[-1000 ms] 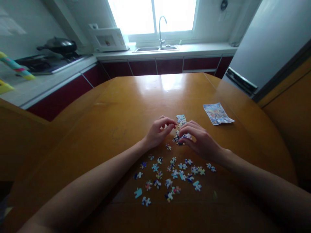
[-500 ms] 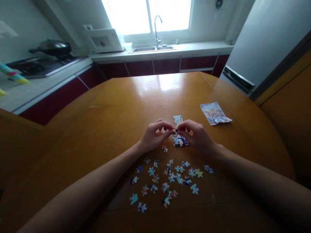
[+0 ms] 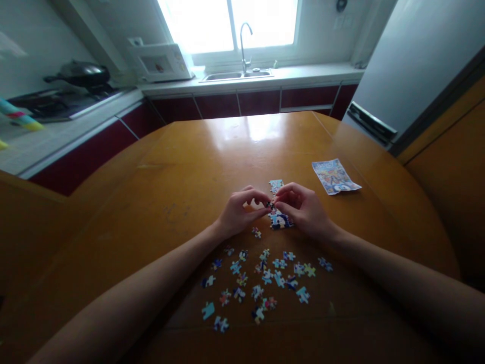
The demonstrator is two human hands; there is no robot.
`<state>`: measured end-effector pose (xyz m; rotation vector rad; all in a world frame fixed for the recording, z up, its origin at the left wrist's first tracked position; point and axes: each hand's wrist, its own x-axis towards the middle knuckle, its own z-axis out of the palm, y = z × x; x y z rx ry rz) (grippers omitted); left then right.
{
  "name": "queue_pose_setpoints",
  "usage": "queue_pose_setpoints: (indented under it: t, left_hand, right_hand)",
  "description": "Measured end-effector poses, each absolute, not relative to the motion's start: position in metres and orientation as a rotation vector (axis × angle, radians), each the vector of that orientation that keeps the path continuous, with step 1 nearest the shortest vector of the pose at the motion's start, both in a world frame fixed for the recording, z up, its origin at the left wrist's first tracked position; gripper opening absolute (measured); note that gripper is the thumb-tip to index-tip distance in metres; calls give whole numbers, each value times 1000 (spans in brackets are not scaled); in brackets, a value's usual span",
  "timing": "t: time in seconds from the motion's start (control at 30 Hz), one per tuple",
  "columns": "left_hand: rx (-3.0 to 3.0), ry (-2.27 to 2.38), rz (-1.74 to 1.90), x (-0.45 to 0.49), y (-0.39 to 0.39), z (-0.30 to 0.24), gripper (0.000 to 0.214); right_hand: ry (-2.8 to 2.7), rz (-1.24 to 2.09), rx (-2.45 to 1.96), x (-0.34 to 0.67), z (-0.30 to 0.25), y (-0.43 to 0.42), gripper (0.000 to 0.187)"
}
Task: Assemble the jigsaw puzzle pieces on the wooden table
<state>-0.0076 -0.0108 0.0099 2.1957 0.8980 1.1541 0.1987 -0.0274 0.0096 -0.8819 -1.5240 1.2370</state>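
Observation:
A narrow strip of joined jigsaw pieces (image 3: 279, 218) lies on the round wooden table (image 3: 182, 167). My left hand (image 3: 238, 212) and my right hand (image 3: 303, 210) meet at the strip's left edge. Both pinch a small puzzle piece (image 3: 270, 205) between thumb and fingers. Several loose puzzle pieces (image 3: 261, 283) are scattered on the table nearer to me, between my forearms. One single piece (image 3: 257, 232) lies just below my left hand.
A printed picture leaflet (image 3: 334, 177) lies on the table to the right. Behind the table run a kitchen counter with a sink and tap (image 3: 242, 71), a microwave (image 3: 161, 61), a stove with a pan (image 3: 81, 76), and a fridge (image 3: 409, 65) at right.
My right hand lifted off the lower part of the strip and moved up to meet my left hand; both now pinch at the strip's left edge. The view shifted slightly.

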Motion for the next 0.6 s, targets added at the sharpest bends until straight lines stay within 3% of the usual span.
queue_pose_setpoints:
  t: [0.23,0.6]
  left_hand:
    - [2274,858,1151,-8,-9,9,17]
    - [2457,796,1228,-6,-9,9,15]
  right_hand:
    - [-1615,1132,-940,200,8,-27,10]
    - [-1570,1170,-997,202,11,-23,16]
